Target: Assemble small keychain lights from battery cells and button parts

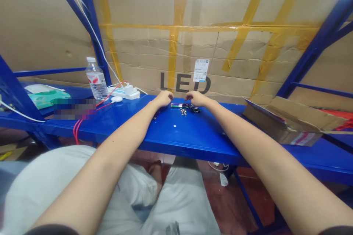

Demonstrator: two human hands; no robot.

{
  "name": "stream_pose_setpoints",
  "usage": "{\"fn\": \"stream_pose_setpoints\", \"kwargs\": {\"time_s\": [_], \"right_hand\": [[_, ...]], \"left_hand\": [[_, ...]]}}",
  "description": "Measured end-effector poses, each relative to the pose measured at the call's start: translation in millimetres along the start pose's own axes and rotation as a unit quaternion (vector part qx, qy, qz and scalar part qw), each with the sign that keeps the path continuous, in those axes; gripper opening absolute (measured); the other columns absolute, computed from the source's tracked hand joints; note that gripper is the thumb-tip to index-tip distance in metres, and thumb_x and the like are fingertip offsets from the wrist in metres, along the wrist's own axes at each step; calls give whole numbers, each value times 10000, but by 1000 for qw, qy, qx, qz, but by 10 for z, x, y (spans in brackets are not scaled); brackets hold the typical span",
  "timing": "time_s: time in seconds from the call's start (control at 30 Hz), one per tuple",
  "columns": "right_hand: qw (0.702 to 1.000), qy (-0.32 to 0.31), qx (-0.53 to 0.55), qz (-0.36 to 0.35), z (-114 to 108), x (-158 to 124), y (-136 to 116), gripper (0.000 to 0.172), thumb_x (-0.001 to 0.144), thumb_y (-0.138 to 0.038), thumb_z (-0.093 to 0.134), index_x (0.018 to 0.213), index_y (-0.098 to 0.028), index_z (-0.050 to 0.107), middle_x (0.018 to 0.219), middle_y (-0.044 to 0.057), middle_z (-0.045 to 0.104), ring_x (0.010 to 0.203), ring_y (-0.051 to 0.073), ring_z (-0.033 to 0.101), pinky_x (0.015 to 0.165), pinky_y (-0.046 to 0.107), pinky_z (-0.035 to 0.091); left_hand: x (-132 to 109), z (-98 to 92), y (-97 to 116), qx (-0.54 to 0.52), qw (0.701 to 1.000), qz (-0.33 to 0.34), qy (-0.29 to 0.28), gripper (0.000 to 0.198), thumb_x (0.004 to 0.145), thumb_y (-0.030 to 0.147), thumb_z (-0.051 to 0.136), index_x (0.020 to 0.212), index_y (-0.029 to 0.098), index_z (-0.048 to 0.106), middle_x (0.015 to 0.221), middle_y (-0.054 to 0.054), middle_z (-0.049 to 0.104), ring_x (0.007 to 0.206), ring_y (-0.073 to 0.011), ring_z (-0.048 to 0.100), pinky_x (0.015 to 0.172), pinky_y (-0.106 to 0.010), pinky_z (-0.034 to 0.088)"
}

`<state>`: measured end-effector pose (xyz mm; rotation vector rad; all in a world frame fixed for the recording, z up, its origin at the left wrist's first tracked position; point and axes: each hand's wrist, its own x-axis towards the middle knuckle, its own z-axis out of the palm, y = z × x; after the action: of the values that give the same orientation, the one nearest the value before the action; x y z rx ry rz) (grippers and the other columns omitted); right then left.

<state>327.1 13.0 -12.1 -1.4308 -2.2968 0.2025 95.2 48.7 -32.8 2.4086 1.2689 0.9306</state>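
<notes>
Small rod: the small rod (176, 105), banded green and purple, lies flat on the blue table (193, 136) with its long axis running left to right, parallel to the table's near edge.
Left hand: my left hand (164, 99) sits at the rod's left end, touching it or just short of it.
Right hand: my right hand (197, 99) is just off the rod's right end, a little farther away than the left.
Fingers: on both hands the fingers are curled under with the knuckles toward me. The tips are hidden, so I cannot tell whether either hand grips anything.
Beside the rod: loose metal bits (183, 112) lie just nearer me than its right end, and black rings (195, 109) lie right of those, under my right hand.
Behind the rod: a taped cardboard sheet (220, 44) stands close behind, leaving little room that way.
Nearer than the rod: bare blue surface runs to the table's front edge, with only a pale speck (174, 126) on it.
Left of the rod: a power strip (125, 91), a water bottle (96, 80) and a red cable (82, 121), all well apart from it.
Right of the rod: an open cardboard box (289, 121), well apart, with clear surface between.
</notes>
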Motion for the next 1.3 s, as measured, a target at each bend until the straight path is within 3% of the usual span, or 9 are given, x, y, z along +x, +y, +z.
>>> {"fn": "stream_pose_setpoints", "kwargs": {"time_s": [0.1, 0.23, 0.3, 0.4, 0.6, 0.7, 1.0, 1.3], "right_hand": [[1000, 21, -22, -7, -115, -198, 11, 412, 668, 85, 490, 951, -128, 701, 1026, 114, 739, 921, 206, 649, 800, 266, 473], [1000, 22, -2, 14, -170, -457, 97, 333, 740, 45, 492, 930, -129, 703, 983, 103, 745, 897, 201, 653, 803, 271, 473], [999, 6, 3, 31, -178, -520, 112, 287, 769, 15, 524, 937, -129, 706, 981, 102, 747, 880, 196, 654, 807, 270, 473], [999, 13, 4, 49, -184, -528, 72, 229, 807, -40, 566, 964, -128, 707, 1006, 113, 745, 885, 205, 652, 799, 278, 470], [999, 4, 12, 31, -146, -498, -48, 232, 820, -75, 594, 1011, -143, 708, 1036, 113, 736, 872, 212, 646, 776, 288, 475], [1000, -6, 0, 31, -128, -505, -59, 230, 822, -78, 600, 1012, -143, 711, 1024, 111, 736, 856, 209, 644, 773, 286, 474], [998, -33, -34, 40, -139, -530, -125, 257, 889, -131, 547, 1105, -126, 687, 1075, 115, 726, 896, 195, 656, 787, 265, 473], [998, -37, -33, 37, -127, -521, -121, 255, 893, -152, 555, 1106, -133, 695, 1058, 113, 730, 882, 194, 657, 785, 269, 473]], "left_hand": [[-69, -232, 49, 23, 1000, -2, -21, 288, 657, 93, 590, 851, 202, 773, 934, -91, 747, 912, -261, 661, 898, -371, 483], [-216, -680, 119, 35, 982, -22, -183, 211, 601, 190, 703, 800, 217, 766, 891, -57, 753, 889, -247, 663, 843, -323, 482], [-317, -880, 149, 6, 967, -34, -252, 351, 540, 252, 790, 890, 241, 766, 956, -40, 757, 932, -233, 662, 833, -286, 482], [-440, -1047, 169, -15, 957, -53, -285, 531, 434, 263, 862, 955, 255, 760, 1032, -36, 750, 995, -224, 653, 824, -249, 480], [-445, -931, 86, 54, 934, -37, -352, 626, 350, 314, 890, 956, 262, 740, 995, -36, 749, 879, -222, 653, 727, -259, 496], [-422, -845, 58, 78, 929, -32, -360, 659, 335, 334, 892, 968, 264, 725, 979, -35, 744, 825, -219, 648, 701, -271, 498], [-464, -843, 232, 176, 892, -58, -413, 836, 456, 449, 837, 1229, 252, 586, 1307, -65, 634, 1084, -265, 608, 903, -336, 500], [-444, -708, 373, 179, 903, -38, -389, 779, 537, 489, 792, 1242, 252, 557, 1336, -62, 608, 1110, -273, 602, 884, -333, 493]]}}
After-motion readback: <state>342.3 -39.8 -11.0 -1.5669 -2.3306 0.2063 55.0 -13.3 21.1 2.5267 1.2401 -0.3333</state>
